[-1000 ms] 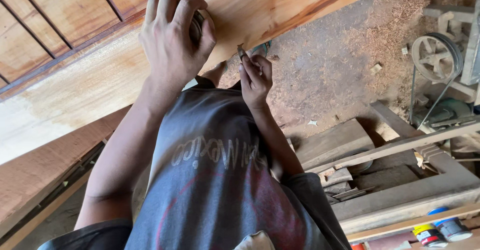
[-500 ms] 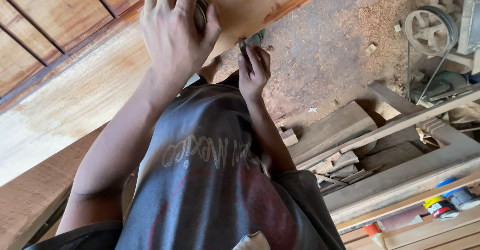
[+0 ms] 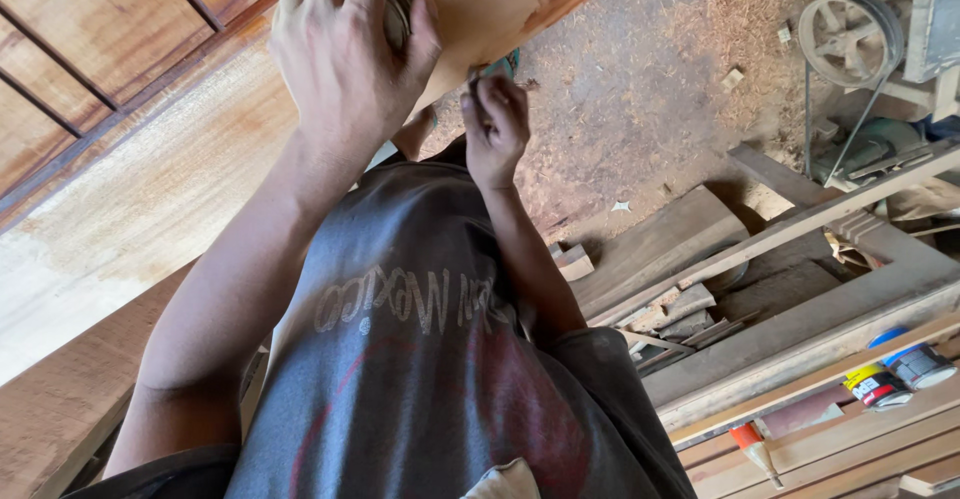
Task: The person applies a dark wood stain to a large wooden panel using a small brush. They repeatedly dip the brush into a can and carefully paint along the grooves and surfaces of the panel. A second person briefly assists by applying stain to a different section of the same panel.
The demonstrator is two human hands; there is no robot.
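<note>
The left hand lies spread, palm down, on the broad reddish-brown wooden panel, close to the panel's lower edge. Its grip is curled over a small round flat pad, grey-brown in colour, of which only a curved rim shows between thumb and forefinger; what kind of pad it is cannot be told. The left forearm runs down from the wrist toward the lower left of the view.

The right hand sits just beside the left, at the panel's edge. Its grip is closed tight, fingers pinched on a thin dark tool that pokes up from the fist toward the wood; a bit of teal shows just above it, too small to name. The tip appears to meet the underside of the edge, though contact is hard to confirm.

Below both arms hangs a dark grey shirt with a faded red print.

On the sawdust-strewn dirt floor to the right lie rough grey timber planks. A belt-driven wheel on a machine stands at the upper right. At the lower right, 2 small round tins and an orange-tipped tube rest on stacked boards.
</note>
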